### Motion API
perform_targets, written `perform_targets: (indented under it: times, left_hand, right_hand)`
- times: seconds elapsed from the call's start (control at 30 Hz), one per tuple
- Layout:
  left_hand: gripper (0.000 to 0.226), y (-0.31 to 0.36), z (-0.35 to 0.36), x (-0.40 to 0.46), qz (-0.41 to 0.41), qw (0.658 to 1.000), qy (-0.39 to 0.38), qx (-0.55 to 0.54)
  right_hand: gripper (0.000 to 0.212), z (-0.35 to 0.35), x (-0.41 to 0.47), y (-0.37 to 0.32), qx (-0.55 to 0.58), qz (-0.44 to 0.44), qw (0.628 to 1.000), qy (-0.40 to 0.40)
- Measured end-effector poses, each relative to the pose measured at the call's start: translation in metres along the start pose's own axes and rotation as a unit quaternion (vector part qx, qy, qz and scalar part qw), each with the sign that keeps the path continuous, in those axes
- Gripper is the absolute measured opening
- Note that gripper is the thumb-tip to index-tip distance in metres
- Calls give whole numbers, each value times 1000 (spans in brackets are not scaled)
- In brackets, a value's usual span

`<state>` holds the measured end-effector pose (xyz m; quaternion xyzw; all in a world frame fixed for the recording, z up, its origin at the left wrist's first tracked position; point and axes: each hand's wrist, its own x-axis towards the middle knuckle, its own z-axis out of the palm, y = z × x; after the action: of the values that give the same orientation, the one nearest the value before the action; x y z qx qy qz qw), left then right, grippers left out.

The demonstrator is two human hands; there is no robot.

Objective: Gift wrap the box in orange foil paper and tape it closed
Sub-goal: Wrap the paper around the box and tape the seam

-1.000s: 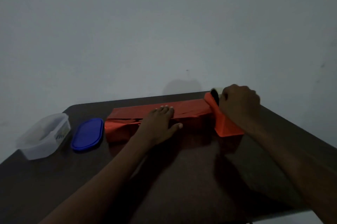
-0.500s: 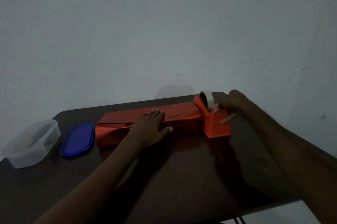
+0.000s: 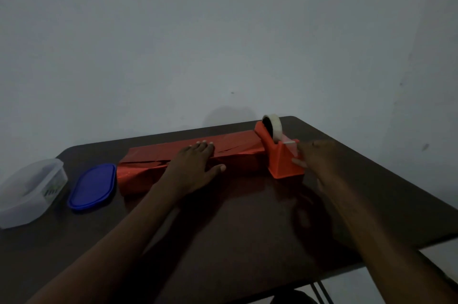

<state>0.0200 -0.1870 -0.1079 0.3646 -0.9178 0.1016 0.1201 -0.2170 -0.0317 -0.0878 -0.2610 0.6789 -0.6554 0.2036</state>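
a dark brown table (image 3: pixel 247 229) fills the lower half of the frame, under a plain pale wall (image 3: pixel 223 31). across the middle of the frame, along the table's far part, lies the long box wrapped in orange foil paper (image 3: pixel 235 152), its loose paper end crumpled at the left. the left hand (image 3: pixel 195 165) lies flat on top of the wrapped box near its middle, fingers straight and spread, thumb out to the right, pressing the paper down. at the lower left edge sits a clear plastic container (image 3: pixel 29 192), and just right of it a blue oval lid (image 3: pixel 93 187), flat on the table and near the box's left end. touching the box's right end stands an orange tape dispenser (image 3: pixel 282 157) carrying a roll of clear tape (image 3: pixel 273 124). the right hand (image 3: pixel 319 157) is blurred at the dispenser's near right side; its fingers are at the tape's free end, but whether they pinch it cannot be told.
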Motion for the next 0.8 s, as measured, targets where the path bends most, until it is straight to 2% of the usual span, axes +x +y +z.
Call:
perform_targets:
  times: [0.2,0.53,0.8]
  left_hand:
    - [103,-2,1,0,1,1000,2,-1]
    - [106,0,-1,-1,0,1000,-1,-5]
    - [105,-1,0,-1,6,1000,7,-10]
  right_hand:
    - [28,-2,-5,20,-76,-42,996,31]
    - [16,6,-13,35,88,50,995,0]
    - [12,5,-27,35,117,69,991,-19]
